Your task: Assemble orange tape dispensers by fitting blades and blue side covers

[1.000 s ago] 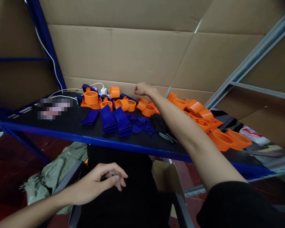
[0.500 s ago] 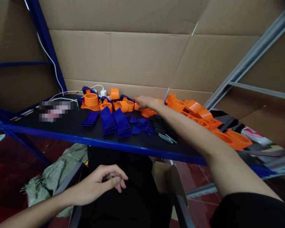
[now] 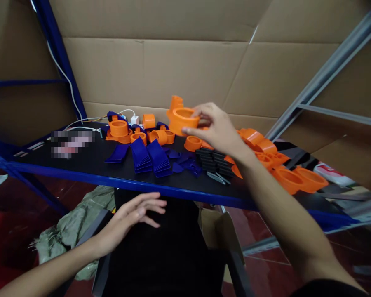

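Observation:
Between the thumb and fingers of my right hand [image 3: 218, 126] is an orange plastic ring-shaped part [image 3: 183, 119] with a tab on its upper left, lifted above the tabletop. My left hand [image 3: 136, 216] hovers over my lap before the table's front edge, fingers spread and nothing in it. Below the held part lie loose dark blue pieces [image 3: 188, 162] and fanned stacks of curved blue plates [image 3: 159, 160]. Black strips [image 3: 214, 160] are piled under my right wrist, with several thin grey pins [image 3: 218, 178] in front of them.
More orange parts [image 3: 297, 179] are heaped at the right, and others [image 3: 119, 128] stand at the left back beside a white plug [image 3: 134, 120]. A blue-edged black table [image 3: 89, 161] carries everything. Cardboard [image 3: 179, 74] walls the back; a metal post [image 3: 324, 74] slants at right.
My right hand has drawn back from the rear of the table and raised the orange ring-shaped part. My left hand has risen slightly and its fingers have straightened.

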Action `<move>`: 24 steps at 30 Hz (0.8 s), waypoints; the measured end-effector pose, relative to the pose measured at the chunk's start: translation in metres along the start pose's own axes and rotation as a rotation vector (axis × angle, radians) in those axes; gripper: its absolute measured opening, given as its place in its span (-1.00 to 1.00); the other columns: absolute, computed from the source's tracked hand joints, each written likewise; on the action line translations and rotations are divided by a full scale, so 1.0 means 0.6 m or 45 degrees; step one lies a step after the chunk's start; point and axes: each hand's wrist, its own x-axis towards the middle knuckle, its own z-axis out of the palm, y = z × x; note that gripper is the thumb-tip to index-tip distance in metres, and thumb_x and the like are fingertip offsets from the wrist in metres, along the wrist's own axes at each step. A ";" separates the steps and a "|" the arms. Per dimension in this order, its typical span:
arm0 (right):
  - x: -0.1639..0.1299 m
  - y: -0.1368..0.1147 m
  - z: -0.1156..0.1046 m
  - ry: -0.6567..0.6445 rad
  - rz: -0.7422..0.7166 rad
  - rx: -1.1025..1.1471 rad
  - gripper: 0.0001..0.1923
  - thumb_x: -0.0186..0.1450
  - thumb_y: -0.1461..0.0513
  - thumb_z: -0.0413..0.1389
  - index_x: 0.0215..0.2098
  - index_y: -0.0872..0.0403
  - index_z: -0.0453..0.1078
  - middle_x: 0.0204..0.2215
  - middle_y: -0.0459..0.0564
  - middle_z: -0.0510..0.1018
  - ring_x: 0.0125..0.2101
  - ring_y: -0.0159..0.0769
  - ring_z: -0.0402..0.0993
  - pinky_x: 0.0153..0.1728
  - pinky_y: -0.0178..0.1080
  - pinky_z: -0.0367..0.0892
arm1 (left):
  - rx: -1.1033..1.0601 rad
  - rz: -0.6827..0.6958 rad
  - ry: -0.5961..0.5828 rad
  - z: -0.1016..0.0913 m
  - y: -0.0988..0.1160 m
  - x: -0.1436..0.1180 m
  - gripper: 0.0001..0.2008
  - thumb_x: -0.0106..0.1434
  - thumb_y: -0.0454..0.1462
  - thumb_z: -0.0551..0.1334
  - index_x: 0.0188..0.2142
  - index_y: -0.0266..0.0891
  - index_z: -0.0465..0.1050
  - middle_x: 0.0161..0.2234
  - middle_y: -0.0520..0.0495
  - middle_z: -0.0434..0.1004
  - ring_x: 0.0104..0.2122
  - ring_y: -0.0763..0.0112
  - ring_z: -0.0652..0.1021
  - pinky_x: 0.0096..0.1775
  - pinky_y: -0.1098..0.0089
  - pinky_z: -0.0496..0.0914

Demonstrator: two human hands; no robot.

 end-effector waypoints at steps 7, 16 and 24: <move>-0.269 -0.204 0.068 -0.513 0.032 0.464 -0.63 0.15 -0.03 0.35 -0.18 0.00 0.53 0.06 0.04 0.47 0.02 -0.19 0.45 -0.01 -0.21 0.43 | -0.389 0.099 0.196 0.010 0.006 -0.004 -0.49 0.41 0.00 0.07 0.23 -0.17 0.35 0.34 -0.26 0.24 0.26 -0.11 0.33 0.20 -0.04 0.28; -0.303 -0.043 -0.012 -0.064 0.515 -0.517 -0.61 0.40 0.05 0.03 0.13 -0.04 0.41 0.03 0.10 0.56 0.06 0.06 0.46 -0.04 0.06 0.41 | -0.192 -0.185 0.234 0.014 0.000 0.004 -0.64 0.39 -0.21 0.18 0.15 -0.21 0.33 0.09 -0.33 0.55 -0.12 0.08 0.65 -0.08 0.16 0.46; -0.323 0.060 -0.028 -0.220 0.727 -0.720 -0.66 0.37 0.06 -0.03 -0.15 -0.03 0.56 -0.14 0.05 0.65 -0.09 0.04 0.54 -0.19 -0.04 0.41 | -0.008 -0.331 0.142 0.016 -0.016 -0.003 -0.56 0.39 -0.13 0.18 0.19 -0.24 0.25 -0.26 -0.27 0.70 -0.20 0.09 0.67 -0.16 0.23 0.44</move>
